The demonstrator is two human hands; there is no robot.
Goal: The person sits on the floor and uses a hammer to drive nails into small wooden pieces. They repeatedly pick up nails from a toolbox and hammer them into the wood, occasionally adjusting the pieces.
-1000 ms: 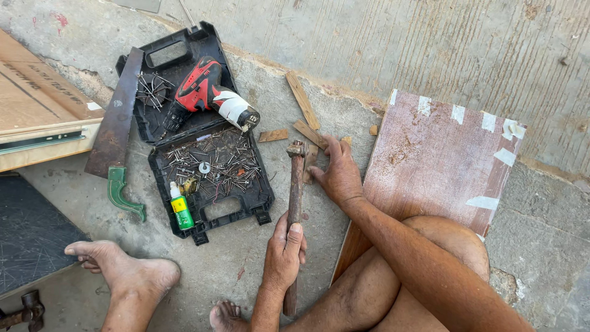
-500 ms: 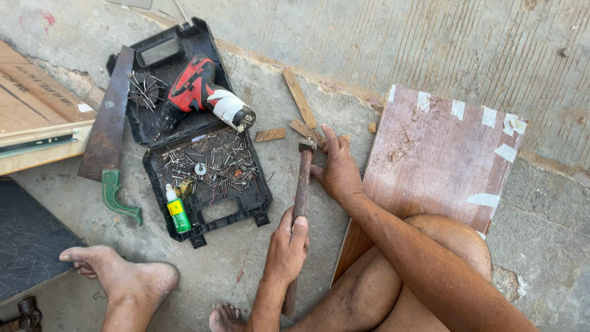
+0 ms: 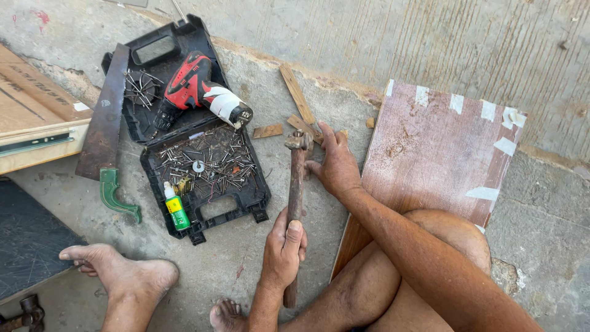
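Rough concrete floor (image 3: 258, 270) carries an open black tool case (image 3: 184, 147) holding a red drill (image 3: 196, 89) and loose nails. Just right of the case, the left hand (image 3: 284, 249) closes around a rusty hammer (image 3: 295, 197) by its handle, head pointing away. Beside the head, the right hand (image 3: 335, 169) pinches a small wood scrap (image 3: 302, 125), next to a reddish board (image 3: 430, 160).
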